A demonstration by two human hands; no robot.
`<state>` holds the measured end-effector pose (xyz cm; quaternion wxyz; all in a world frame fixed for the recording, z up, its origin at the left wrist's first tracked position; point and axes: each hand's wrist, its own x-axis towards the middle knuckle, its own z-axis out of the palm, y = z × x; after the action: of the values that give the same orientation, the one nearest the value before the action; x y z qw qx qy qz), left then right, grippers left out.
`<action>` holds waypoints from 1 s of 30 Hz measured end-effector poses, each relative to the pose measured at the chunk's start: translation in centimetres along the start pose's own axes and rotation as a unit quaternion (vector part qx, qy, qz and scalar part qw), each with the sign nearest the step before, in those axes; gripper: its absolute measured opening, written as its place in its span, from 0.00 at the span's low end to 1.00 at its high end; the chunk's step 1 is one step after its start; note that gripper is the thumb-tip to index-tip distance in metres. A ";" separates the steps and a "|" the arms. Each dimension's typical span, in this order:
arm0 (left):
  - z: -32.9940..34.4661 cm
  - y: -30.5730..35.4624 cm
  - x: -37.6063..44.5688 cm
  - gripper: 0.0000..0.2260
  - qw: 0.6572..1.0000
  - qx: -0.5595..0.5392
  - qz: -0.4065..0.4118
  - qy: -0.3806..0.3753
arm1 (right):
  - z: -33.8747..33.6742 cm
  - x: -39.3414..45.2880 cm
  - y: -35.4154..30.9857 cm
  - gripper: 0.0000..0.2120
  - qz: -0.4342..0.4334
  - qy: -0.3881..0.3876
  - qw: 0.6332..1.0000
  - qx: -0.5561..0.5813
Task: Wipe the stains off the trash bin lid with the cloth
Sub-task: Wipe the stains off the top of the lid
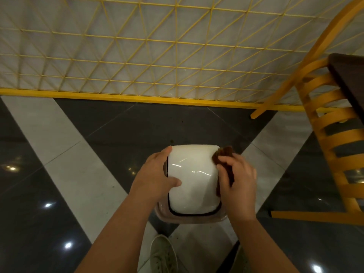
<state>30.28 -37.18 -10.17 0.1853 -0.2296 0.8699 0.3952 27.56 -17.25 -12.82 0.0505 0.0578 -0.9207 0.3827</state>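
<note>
A white glossy trash bin lid (pixel 194 180) tops a small bin standing on the floor in the lower middle of the head view. My left hand (pixel 157 174) grips the lid's left edge, thumb lying across the top. My right hand (pixel 237 178) presses a dark brown cloth (pixel 224 152) against the lid's right edge. The cloth sticks out beyond my fingers at the far right corner and runs down the lid's right side under my palm. No stains show on the visible white surface.
A yellow wooden chair (pixel 331 123) stands close on the right, beside a dark table edge (pixel 348 79). A yellow wire-mesh fence (pixel 137 66) runs across behind the bin. The shiny floor has grey and black tiles. My shoe (pixel 162 253) is just below the bin.
</note>
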 end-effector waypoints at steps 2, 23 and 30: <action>0.0 0.1 0.1 0.43 1.000 0.001 0.000 -0.001 | -0.1 -2.0 1.2 0.13 -0.019 0.000 1.000 -0.009; 0.2 0.2 -0.6 0.44 1.000 0.019 -0.009 0.006 | 2.3 -11.3 4.5 0.16 0.087 -0.017 0.996 0.022; 0.1 0.1 -0.9 0.43 1.000 0.014 0.000 0.010 | 6.6 -13.5 0.0 0.13 0.061 -0.065 0.995 0.049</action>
<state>31.01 -36.78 -9.74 0.1803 -0.2308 0.8771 0.3806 40.64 -21.05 -19.27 -0.0361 0.0285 -0.9040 0.4250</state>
